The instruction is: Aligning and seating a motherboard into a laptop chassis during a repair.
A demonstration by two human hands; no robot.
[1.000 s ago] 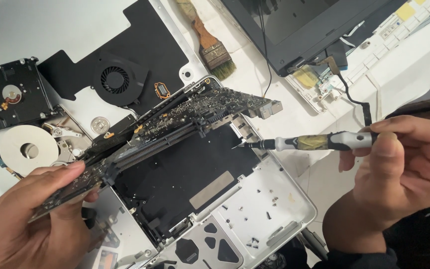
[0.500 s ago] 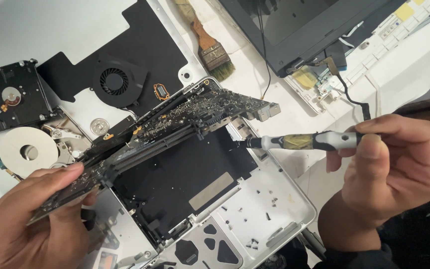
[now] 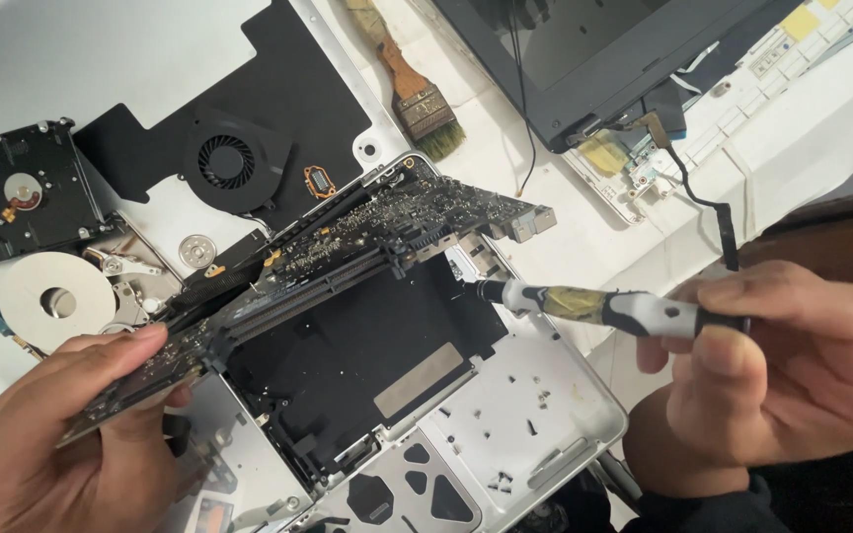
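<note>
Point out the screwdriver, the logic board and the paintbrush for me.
screwdriver (image 3: pixel 594 308): head view, on its grey-white handle.
logic board (image 3: pixel 348 252): head view, on the board's raised middle.
paintbrush (image 3: pixel 428 112): head view, on its metal ferrule.

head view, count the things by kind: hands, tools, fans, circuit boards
hands: 2, left hand, right hand
tools: 2, screwdriver, brush
fans: 1, fan
circuit boards: 1, board
total: 6

My left hand (image 3: pixel 46 444) lifts the circuit board (image 3: pixel 328 262) tilted off the open laptop case (image 3: pixel 505 424) | my right hand (image 3: pixel 792 375) grips a screwdriver (image 3: pixel 594 308), tip at the board's underside | brush (image 3: pixel 417 94), fan (image 3: pixel 224 163), hard drive (image 3: pixel 12 192) along the table's far edge.
</note>
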